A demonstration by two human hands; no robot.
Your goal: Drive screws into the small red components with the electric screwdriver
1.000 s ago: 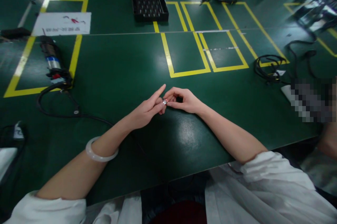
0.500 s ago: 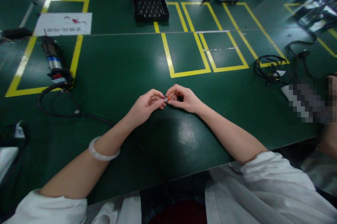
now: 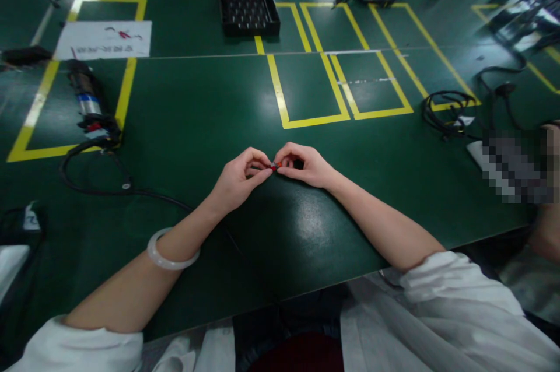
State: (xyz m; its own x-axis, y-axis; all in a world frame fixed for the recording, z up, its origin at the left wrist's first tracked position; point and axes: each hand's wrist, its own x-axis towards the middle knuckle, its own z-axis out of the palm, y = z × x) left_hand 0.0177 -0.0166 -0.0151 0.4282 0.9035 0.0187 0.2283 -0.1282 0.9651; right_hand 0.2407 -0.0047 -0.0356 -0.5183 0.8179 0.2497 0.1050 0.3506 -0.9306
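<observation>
Between my two hands, above the green table [image 3: 196,121], is a small red and orange part [image 3: 275,167] with a bit of grey on it. It is too small for me to name its kind. My left hand [image 3: 242,178] pinches its left side between thumb and fingertips. On the other side, the thumb and forefinger of my right hand [image 3: 306,165] close on its orange end. My fingertips cover much of the part, and the two hands nearly touch.
A black cylindrical tool [image 3: 90,95] with a cable lies at left, near a white paper sign [image 3: 105,39]. Across the table stands a black tray [image 3: 249,4] by a co-worker's hands. Coiled black cable [image 3: 446,109] lies at right. Yellow tape [image 3: 317,121] marks rectangles on the table.
The small part has turned in my fingers: more red and less grey shows. My left thumb and fingertips have closed in around it. Both hands stay in nearly the same place.
</observation>
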